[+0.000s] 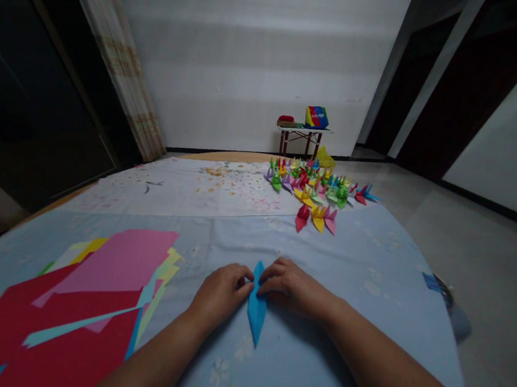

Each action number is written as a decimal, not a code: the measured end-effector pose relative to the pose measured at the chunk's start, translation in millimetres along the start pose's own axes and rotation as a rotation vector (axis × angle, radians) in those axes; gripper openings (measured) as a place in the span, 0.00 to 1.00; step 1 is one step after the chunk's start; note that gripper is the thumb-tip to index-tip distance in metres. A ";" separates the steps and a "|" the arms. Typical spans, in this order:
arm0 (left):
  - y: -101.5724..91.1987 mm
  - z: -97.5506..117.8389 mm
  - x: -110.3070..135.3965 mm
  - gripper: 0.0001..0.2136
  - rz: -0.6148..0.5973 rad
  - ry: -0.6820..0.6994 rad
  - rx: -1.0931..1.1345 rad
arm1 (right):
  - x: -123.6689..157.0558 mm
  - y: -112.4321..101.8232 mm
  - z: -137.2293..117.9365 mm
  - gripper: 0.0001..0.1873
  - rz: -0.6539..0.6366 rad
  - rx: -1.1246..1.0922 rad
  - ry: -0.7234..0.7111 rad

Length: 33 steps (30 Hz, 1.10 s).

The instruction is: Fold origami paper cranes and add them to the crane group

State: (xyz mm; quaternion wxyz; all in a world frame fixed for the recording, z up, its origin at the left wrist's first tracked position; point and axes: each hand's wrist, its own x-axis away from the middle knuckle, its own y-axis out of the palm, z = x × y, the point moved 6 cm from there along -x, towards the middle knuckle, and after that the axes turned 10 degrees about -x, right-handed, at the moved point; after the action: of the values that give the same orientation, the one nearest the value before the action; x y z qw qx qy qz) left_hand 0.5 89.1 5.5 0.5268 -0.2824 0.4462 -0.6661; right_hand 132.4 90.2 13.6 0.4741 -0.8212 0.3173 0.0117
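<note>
A blue piece of folded origami paper [257, 314], long and diamond-shaped, lies on the table between my hands with its narrow point toward me. On its left edge, my left hand [226, 288] pinches the paper between thumb and fingertips near the upper half. From the other side, my right hand [291, 286] has its bent fingers closed on the right edge at about the same height. The fingertips partly cover the middle of the fold.
Coloured paper sheets [126, 260] lie stacked at the left, with cut strips on top. Many folded paper cranes [303, 183] crowd the table's far right. Beyond stands a small table [306, 129] with a colourful box [317, 118]. The round table [362, 352] wears a pale blue cloth.
</note>
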 end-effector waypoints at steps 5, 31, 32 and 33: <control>-2.3 11.8 2.4 0.08 -0.050 0.230 0.021 | 0.5 2.0 5.6 0.09 -0.012 -0.002 0.006; -4.8 17.0 7.2 0.14 -0.152 0.353 0.047 | 4.7 -5.0 14.9 0.08 -0.080 0.049 0.097; -5.5 17.5 7.3 0.14 -0.156 0.350 0.052 | 5.1 -5.6 15.1 0.08 -0.069 0.038 0.099; -6.1 18.0 7.5 0.14 -0.160 0.345 0.056 | 5.5 -6.1 15.3 0.08 -0.057 0.023 0.103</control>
State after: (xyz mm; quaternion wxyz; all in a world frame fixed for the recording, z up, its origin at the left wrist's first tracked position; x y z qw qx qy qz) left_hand 10.8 76.8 18.2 0.3952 -0.1838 0.4874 -0.7566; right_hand 144.3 101.6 8.1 0.4667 -0.8239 0.3179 -0.0479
